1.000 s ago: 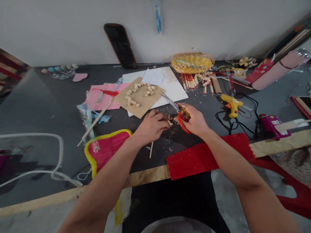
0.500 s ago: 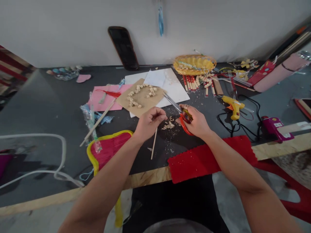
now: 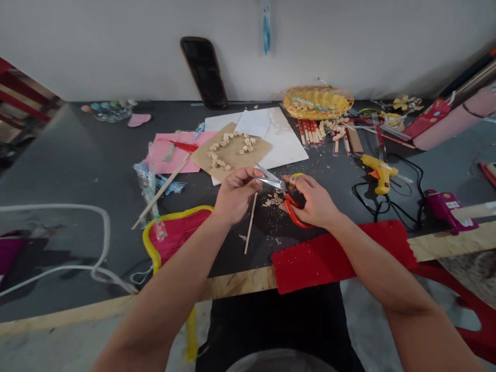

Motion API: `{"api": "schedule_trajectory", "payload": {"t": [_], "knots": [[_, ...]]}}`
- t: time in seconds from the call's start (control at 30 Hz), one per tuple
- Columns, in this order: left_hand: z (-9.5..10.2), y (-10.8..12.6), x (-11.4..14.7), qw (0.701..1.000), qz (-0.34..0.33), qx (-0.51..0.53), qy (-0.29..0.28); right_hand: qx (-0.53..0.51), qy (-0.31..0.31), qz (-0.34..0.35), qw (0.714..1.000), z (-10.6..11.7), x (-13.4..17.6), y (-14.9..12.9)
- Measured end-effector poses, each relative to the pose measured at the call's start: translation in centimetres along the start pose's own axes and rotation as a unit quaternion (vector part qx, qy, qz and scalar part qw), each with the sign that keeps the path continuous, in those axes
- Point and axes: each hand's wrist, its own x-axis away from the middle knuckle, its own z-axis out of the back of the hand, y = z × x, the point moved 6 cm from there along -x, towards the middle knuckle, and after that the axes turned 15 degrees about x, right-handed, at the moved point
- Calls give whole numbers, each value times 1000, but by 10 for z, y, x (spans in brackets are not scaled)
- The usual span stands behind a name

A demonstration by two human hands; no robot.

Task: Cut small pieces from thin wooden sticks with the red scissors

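Observation:
My right hand grips a pair of scissors by red and yellow handles, with the blades spread apart. The blades point left and reach the fingertips of my left hand. Those fingers are pinched together, and whatever lies between them is too small to make out. Just under the left hand is a thin wooden stick. Small cut wood pieces and crumbs lie on the table beneath the scissors. Behind the hands, a curved row of small wooden clusters rests on a brown card.
A yellow glue gun with a black cord lies at right, near a purple box. Red felt covers the front edge. At the back are a yellow basket and a leaning phone. A white cable loops at left.
The scissors have opened wider, and their blades have moved left to the left fingertips. The left hand stays pinched. The whole view has shifted slightly.

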Motion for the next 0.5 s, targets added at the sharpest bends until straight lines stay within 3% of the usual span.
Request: {"api": "schedule_trajectory", "payload": {"t": [0.5], "knots": [[1,-2,-1,999,-29,-43,-13,33,7,7,999,1,1,-4]]}}
